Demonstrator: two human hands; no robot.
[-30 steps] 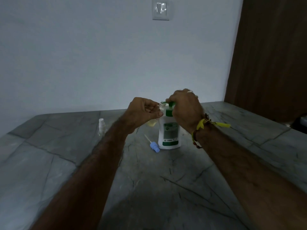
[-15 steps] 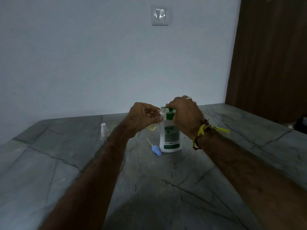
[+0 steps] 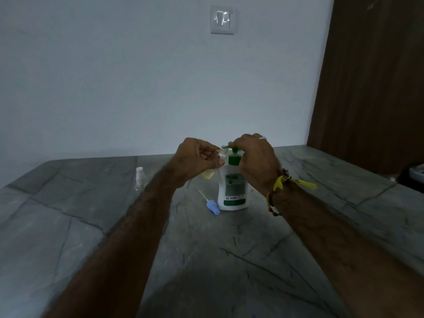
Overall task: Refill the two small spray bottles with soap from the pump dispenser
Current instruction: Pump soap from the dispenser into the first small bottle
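Observation:
A white pump dispenser [image 3: 232,189] with a green pump head and green label stands on the grey stone table [image 3: 206,260]. My right hand [image 3: 254,157] rests on top of the pump head. My left hand [image 3: 198,158] holds a small clear spray bottle [image 3: 209,174], with yellowish liquid in its lower part, up against the green nozzle. The bottle's mouth is mostly hidden by my fingers. A blue spray cap [image 3: 212,207] with its thin tube lies on the table left of the dispenser. A second small spray bottle [image 3: 139,179] with a white cap stands further left.
A pale wall with a light switch [image 3: 222,19] rises behind the table. A dark wooden door [image 3: 371,83] is at the right. A dark object [image 3: 413,176] sits at the table's far right edge.
Both hands stay at the dispenser top with the small bottle under the nozzle. The view has shifted slightly; the pump head looks a little higher under my right hand.

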